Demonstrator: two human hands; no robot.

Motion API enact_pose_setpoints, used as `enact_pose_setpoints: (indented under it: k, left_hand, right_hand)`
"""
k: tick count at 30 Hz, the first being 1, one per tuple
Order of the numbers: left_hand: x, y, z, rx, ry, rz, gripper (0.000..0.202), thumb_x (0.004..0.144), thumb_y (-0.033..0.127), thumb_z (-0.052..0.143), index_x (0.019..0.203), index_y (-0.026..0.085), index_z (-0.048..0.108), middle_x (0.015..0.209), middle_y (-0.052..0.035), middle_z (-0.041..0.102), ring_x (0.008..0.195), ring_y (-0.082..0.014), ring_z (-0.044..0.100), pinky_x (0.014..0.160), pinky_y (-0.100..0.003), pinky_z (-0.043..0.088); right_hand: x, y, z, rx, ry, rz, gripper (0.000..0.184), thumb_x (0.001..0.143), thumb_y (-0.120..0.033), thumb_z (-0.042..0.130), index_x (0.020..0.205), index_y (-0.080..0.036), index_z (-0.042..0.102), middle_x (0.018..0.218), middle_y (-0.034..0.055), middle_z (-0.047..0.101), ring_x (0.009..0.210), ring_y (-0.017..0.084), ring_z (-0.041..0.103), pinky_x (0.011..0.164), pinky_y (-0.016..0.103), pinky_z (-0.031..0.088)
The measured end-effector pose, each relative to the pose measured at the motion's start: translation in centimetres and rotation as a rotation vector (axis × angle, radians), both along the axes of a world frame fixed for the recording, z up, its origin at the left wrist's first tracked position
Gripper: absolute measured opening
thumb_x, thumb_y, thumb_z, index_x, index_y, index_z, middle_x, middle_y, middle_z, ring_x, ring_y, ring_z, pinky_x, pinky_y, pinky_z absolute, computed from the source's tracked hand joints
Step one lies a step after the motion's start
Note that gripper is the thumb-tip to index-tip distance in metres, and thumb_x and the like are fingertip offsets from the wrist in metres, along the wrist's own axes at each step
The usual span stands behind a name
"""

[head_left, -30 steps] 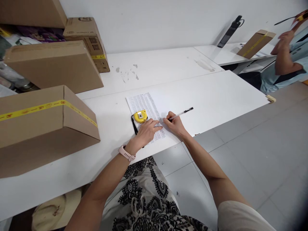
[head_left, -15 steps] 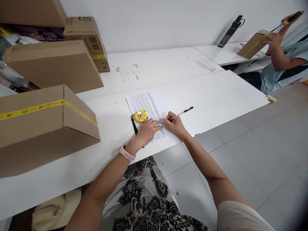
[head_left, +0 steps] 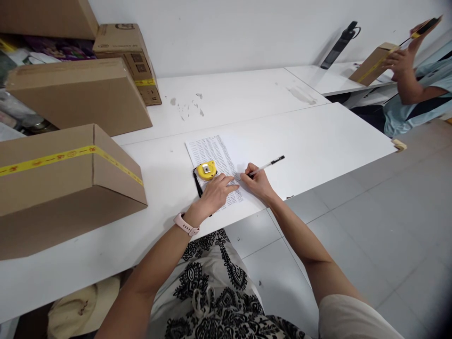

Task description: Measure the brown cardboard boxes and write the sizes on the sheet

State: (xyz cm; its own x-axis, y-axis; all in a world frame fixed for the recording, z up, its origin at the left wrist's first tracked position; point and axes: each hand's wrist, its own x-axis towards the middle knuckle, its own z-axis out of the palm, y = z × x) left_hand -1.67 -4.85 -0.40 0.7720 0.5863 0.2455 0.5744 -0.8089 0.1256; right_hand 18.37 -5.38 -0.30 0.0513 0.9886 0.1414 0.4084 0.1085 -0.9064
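Observation:
A printed sheet of paper [head_left: 201,147] covered in rows of small text lies on the white table. My left hand [head_left: 216,192] rests flat on it, fingers stretched toward the right. Just beyond that hand sits a yellow tape measure [head_left: 205,170], its black strap [head_left: 197,182] trailing down and partly under my wrist. In my right hand [head_left: 257,182] I grip a pen [head_left: 267,165] with a clear barrel and black end, tilted up to the right. Its tip is hidden by my fingers at the sheet's right side.
A taped cardboard box [head_left: 70,188] stands at the left, with another carton [head_left: 81,94] and a smaller box [head_left: 139,66] behind it. At the far right a dark bottle [head_left: 339,45] stands near a person [head_left: 406,70] holding a tape measure [head_left: 424,28] by a box [head_left: 373,63].
My hands, the pen and the sheet are almost unmoved. At the far right, the other person's hands have shifted slightly leftward.

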Motion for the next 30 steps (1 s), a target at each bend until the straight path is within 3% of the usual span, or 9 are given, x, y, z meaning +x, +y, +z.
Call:
enact_pose_setpoints:
  k: [7,14,18,22,30]
  left_hand:
    - [0.0,0.0,-0.1,-0.006,0.001,-0.004,0.047,0.092,-0.003,0.049,0.120,0.025,0.073,0.130,-0.0084,0.066,0.109,-0.0236,0.057,0.086,-0.036,0.051]
    - [0.0,-0.2,0.2,-0.041,-0.012,-0.003,0.051,0.091,-0.005,0.047,0.124,0.026,0.071,0.133,-0.0093,0.065,0.112,-0.0243,0.057,0.087,-0.037,0.052]
    - [0.1,-0.4,0.1,-0.029,-0.017,-0.006,0.055,0.090,-0.006,0.047,0.129,0.027,0.068,0.140,-0.0099,0.059,0.119,-0.0258,0.055,0.095,-0.041,0.049]
    - [0.3,-0.5,0.1,-0.005,-0.002,-0.011,0.056,0.090,-0.005,0.045,0.131,0.028,0.066,0.144,-0.0096,0.056,0.125,-0.0259,0.052,0.100,-0.043,0.046]
    - [0.4,-0.5,0.3,-0.021,0.026,0.001,0.057,0.090,-0.004,0.046,0.132,0.029,0.066,0.144,-0.0088,0.056,0.125,-0.0263,0.051,0.100,-0.043,0.045]
  right_hand:
    - [0.3,0.0,0.5,-0.028,0.039,-0.028,0.024,0.079,-0.025,0.063,0.067,-0.022,0.043,0.062,-0.0056,0.039,0.059,0.011,0.035,0.055,0.028,0.028]
    - [1.0,0.4,0.2,-0.064,0.255,0.025,0.034,0.082,-0.050,0.070,0.082,-0.024,0.048,0.070,-0.0034,0.055,0.060,0.013,0.051,0.059,0.029,0.041]
    - [0.8,0.3,-0.1,-0.016,0.106,-0.034,0.032,0.082,-0.040,0.068,0.070,-0.023,0.044,0.061,-0.0055,0.043,0.057,0.012,0.040,0.055,0.027,0.033]
    - [0.6,0.0,0.3,-0.016,0.032,-0.001,0.023,0.081,-0.029,0.062,0.069,-0.023,0.043,0.061,-0.0054,0.041,0.059,0.012,0.038,0.055,0.027,0.031]
    - [0.4,0.0,0.7,-0.017,0.011,0.020,0.025,0.080,-0.031,0.062,0.068,-0.023,0.042,0.059,-0.0056,0.039,0.059,0.012,0.036,0.055,0.027,0.030]
